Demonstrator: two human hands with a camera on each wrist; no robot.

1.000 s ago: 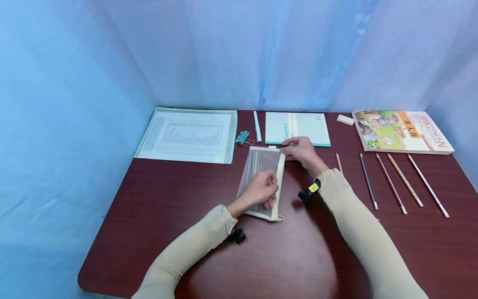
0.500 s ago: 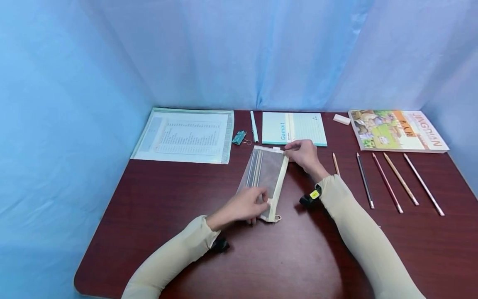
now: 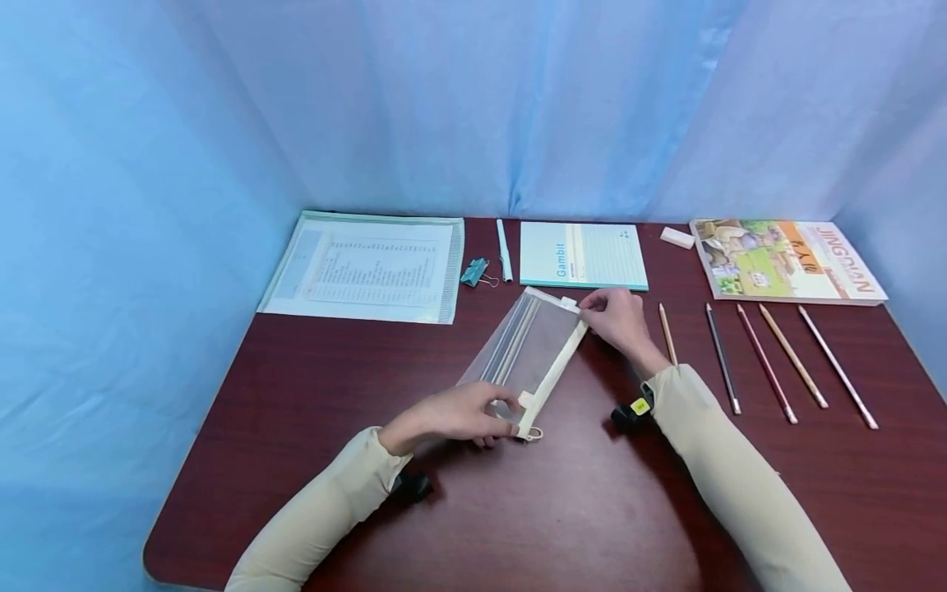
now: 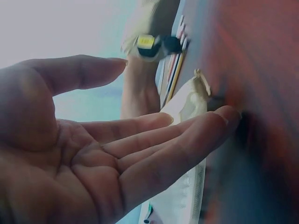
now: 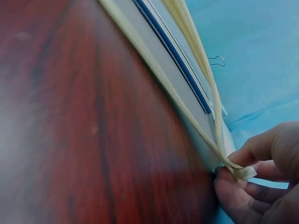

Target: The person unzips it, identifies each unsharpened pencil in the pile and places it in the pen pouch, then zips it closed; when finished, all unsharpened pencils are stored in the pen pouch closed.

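A see-through zip pencil pouch (image 3: 543,349) with cream edging lies slanted on the table, several long thin pencils inside it. My right hand (image 3: 620,321) pinches its far right corner; in the right wrist view that hand (image 5: 268,170) has thumb and fingertips on the corner by a small white tab. That view shows a blue pencil (image 5: 175,56) between the pouch's cream edges. At the near end, my left hand (image 3: 462,411) is beside the pouch. In the left wrist view its fingers (image 4: 159,163) are extended, thumb apart, near the pouch's looped corner (image 4: 180,105).
Several loose pencils (image 3: 765,362) lie to the right. Along the back are a document sleeve (image 3: 370,271), a teal binder clip (image 3: 475,272), a white pen (image 3: 505,251), a notebook (image 3: 584,255), an eraser (image 3: 676,238) and a book (image 3: 787,259). Blue curtains (image 3: 444,107) enclose the table.
The pouch has turned clockwise, its far end going right with my right hand. My left hand has slid left and nearer, off the pouch's middle to its near end.
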